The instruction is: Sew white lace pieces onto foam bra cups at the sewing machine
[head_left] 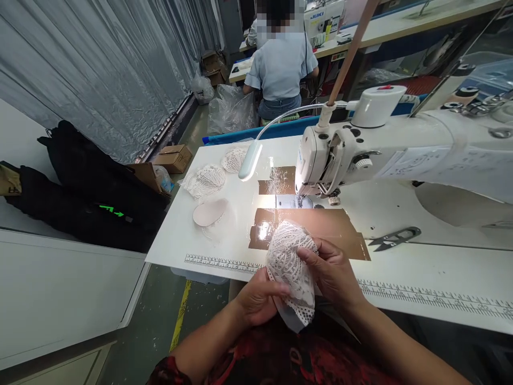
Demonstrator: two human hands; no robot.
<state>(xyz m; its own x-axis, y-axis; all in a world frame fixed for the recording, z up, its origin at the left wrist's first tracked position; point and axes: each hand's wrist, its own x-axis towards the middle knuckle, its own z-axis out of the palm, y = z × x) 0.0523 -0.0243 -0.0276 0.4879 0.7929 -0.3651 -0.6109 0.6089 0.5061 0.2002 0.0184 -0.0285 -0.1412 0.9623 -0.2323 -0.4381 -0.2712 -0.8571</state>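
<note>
A: Where to look for the lace-covered cup (290,262)?

B: Straight in front of the sewing machine (401,144), on the near side of its needle, held up at the table (172,235) edge with the lace facing up.

A: Held how?

B: With the left hand (262,297), gripped at the lower left edge, thumb laid across the lace and fingers tucked behind. With the right hand (331,264), pinched at the upper right edge, thumb on the lace, fingers bent close. Closed on the same cup with both, then.

A: And around the machine?

B: To the left of it, see two lace pieces (208,182) and, nearer, a plain beige cup (208,212) on sheer fabric. Around its needle plate, note brown tape (308,230) stuck down in patches. Just in front of its arm, spot thread snips (395,239), blades pointing left. Along the table edge before it, find a printed ruler strip (433,297).

A: Anything behind?

B: Beyond the machine, notice a seated person (282,67) in light blue, back turned.
</note>
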